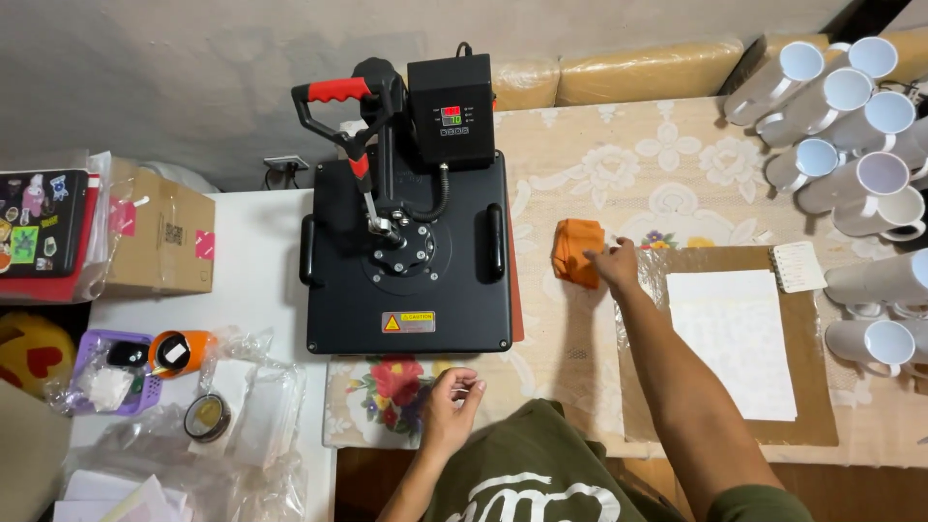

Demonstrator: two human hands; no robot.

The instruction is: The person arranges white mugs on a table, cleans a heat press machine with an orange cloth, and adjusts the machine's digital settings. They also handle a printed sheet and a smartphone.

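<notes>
Orange cloth [578,251]: small, folded into a rumpled wad, bright orange, soft creases across the top, lying on the cream lace tablecloth [619,164] just right of the black heat press [408,253]. Right hand [615,263] stretched out over the table, fingertips on the cloth's right edge, fingers loosely spread and flat rather than closed around it; touching, not gripping. Left hand [449,398] drawn back near the body at the table's front edge, fingers curled loosely inward, nothing in it, hovering over a floral mat [387,387]. Right of the cloth, a brown board [817,387] with a white sheet [735,338] on it, under clear film. Farther right, white mugs [851,126] stacked on their sides. At far left, a cardboard box [159,242], a purple basket [97,372], an orange jar [179,353] and clear plastic bags [251,387] on the white tabletop.
</notes>
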